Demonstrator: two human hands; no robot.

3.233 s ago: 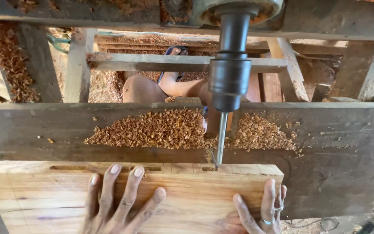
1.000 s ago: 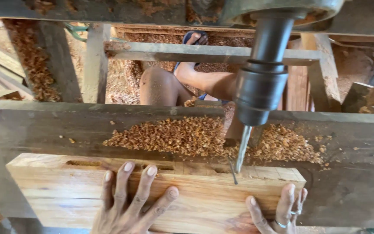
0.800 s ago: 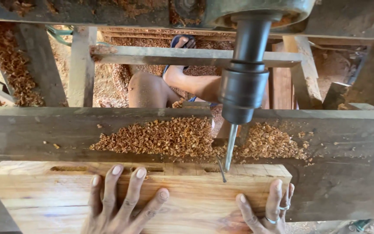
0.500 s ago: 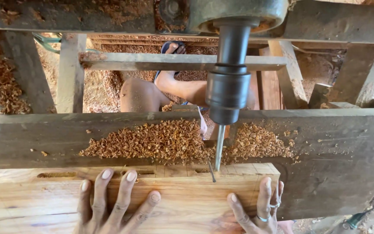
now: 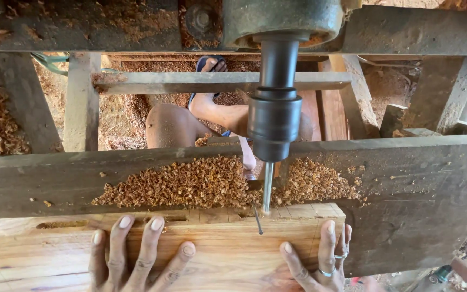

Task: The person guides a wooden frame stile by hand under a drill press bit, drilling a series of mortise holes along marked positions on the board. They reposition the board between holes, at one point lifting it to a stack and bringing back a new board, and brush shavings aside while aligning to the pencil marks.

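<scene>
Head view, looking down.

Left hand (image 5: pixel 136 257): flat, palm down, fingers spread wide and extended on pale wooden board (image 5: pixel 44 259); nothing gripped, only pressed against top face. Just beyond fingertips: narrow slot (image 5: pixel 60 224) cut along far edge of board, a second short slot by the middle fingertips. Further beyond: grey weathered machine table (image 5: pixel 39 181) carrying heap of reddish-brown wood chips (image 5: pixel 190 186).

Between the hands, slightly nearer the right: thin drill bit (image 5: pixel 267 189) hanging vertical from dark cylindrical chuck (image 5: pixel 274 127), tip meeting far edge of board at a notch. Thin dark line on board surface just near side of bit, shadow or scribe mark, cannot tell. Chuck shaft running up into heavy grey machine head (image 5: pixel 282 21).

Beyond the table, seen through timber frame (image 5: pixel 217 81): a bare knee and lower leg (image 5: pixel 190 121), foot in blue sandal (image 5: pixel 209 67) resting on chip-covered ground.

Right hand (image 5: pixel 320 259): flat, palm down, fingers extended and loosely spread at right-hand end of board; nothing gripped. Rings on two fingers. Outer fingers at or over board's end edge.

Right of that hand: more bare table, chips thinning out. Lower right corner: blurred pinkish shape, unidentifiable.
</scene>
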